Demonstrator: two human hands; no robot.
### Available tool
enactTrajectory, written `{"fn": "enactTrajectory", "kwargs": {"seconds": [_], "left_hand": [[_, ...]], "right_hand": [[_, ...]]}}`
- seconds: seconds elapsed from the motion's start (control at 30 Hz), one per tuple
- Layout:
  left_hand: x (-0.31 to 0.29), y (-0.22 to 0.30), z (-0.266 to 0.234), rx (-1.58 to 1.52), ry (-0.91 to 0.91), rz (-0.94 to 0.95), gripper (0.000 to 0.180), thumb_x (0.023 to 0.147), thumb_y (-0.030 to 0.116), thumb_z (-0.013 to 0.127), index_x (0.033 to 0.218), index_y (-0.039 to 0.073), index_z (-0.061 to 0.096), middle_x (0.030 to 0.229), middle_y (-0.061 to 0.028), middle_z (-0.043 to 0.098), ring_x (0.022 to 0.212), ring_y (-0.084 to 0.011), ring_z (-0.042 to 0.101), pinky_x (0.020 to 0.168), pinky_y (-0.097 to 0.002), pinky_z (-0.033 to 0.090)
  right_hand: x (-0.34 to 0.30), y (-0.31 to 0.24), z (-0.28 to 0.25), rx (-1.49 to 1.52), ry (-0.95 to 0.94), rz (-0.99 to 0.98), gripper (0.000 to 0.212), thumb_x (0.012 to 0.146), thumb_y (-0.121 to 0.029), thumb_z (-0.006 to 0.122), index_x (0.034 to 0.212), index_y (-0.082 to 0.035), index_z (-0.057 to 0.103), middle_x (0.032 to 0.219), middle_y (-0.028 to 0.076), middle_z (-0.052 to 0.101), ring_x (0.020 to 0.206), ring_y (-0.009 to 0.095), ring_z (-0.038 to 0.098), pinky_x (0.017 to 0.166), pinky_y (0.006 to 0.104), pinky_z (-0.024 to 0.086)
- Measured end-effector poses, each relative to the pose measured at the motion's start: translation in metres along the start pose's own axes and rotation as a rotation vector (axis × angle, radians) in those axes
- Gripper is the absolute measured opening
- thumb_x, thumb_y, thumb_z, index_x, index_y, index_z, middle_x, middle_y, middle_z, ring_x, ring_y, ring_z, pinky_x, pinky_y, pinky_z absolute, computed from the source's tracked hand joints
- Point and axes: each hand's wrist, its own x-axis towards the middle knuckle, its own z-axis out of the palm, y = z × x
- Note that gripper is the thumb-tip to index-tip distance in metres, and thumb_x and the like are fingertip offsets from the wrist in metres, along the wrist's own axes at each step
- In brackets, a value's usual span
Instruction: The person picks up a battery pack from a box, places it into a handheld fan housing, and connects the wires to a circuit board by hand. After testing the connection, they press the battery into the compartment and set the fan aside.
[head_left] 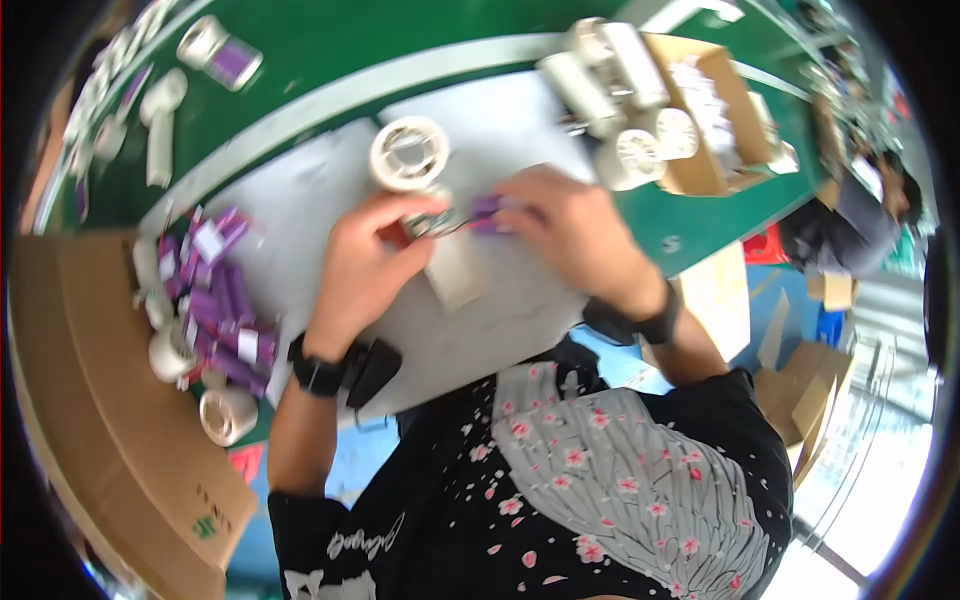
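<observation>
A small green circuit board (pixel 430 222) is pinched between the thumb and fingers of my left hand (pixel 365 265). Close by on the right, my right hand (pixel 575 225) grips a purple-wrapped battery (pixel 488 214); its fingers are slightly blurred. Thin red and dark wires run between board and battery. Beneath both hands lies a white plastic device, its round ring-shaped head (pixel 408 154) beyond my left fingers and its pale handle (pixel 456 275) toward me. My left hand partly covers where head and handle meet.
Purple batteries with wires (pixel 225 300) are heaped at left beside a large cardboard box (pixel 110 390). White cylindrical parts (pixel 630 155) stand at the far right, near an open carton (pixel 735 120) of white pieces. More devices lie on the green bench beyond. Another person (pixel 850 215) is at far right.
</observation>
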Motion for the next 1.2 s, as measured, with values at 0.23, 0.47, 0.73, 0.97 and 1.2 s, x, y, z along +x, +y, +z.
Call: {"fn": "enactTrajectory", "kwargs": {"seconds": [0.23,0.47,0.73,0.97,1.2], "left_hand": [[-0.001,-0.008,0.009,0.007,0.058,-0.049,0.030,0.078,-0.006,0.061,0.106,0.001,0.066,0.100,-0.0043,0.066,0.082,-0.0097,0.061,0.071,-0.0232,0.048],[0.002,-0.018,0.011,0.023,0.130,0.029,0.032,0.076,-0.008,0.059,0.106,0.001,0.066,0.100,-0.0048,0.066,0.079,-0.0097,0.060,0.071,-0.0234,0.049],[0.005,-0.022,0.017,0.031,0.158,0.059,0.031,0.075,-0.007,0.059,0.105,0.002,0.066,0.102,-0.0073,0.066,0.081,-0.0131,0.063,0.072,-0.0250,0.050],[0.002,-0.016,0.013,0.057,0.165,0.098,0.031,0.076,-0.007,0.059,0.106,0.001,0.066,0.101,-0.0063,0.067,0.081,-0.0120,0.062,0.073,-0.0248,0.050],[-0.003,-0.008,0.005,0.076,0.125,0.063,0.031,0.076,-0.004,0.060,0.105,0.003,0.067,0.105,-0.0103,0.065,0.082,-0.0192,0.064,0.074,-0.0287,0.052]], "right_hand": [[-0.001,-0.002,0.010,-0.311,0.045,-0.177,0.011,0.074,-0.012,0.068,0.081,-0.003,0.065,0.089,0.010,0.065,0.076,0.028,0.065,0.069,0.0367,0.054],[0.008,-0.012,0.012,-0.396,-0.179,-0.193,0.008,0.067,-0.007,0.063,0.071,0.000,0.064,0.080,0.015,0.063,0.076,0.029,0.064,0.068,0.0361,0.054],[0.009,-0.016,0.014,-0.448,-0.151,-0.229,0.009,0.068,-0.008,0.061,0.068,0.001,0.062,0.074,0.015,0.062,0.072,0.032,0.063,0.068,0.0372,0.054],[0.011,-0.016,-0.008,-0.120,-0.133,-0.136,0.010,0.076,-0.009,0.067,0.075,0.001,0.064,0.079,0.015,0.066,0.075,0.033,0.065,0.070,0.0386,0.054],[0.003,-0.005,0.008,-0.013,0.031,-0.073,0.013,0.076,-0.012,0.070,0.084,-0.001,0.070,0.096,0.018,0.069,0.084,0.034,0.066,0.074,0.0379,0.054]]}}
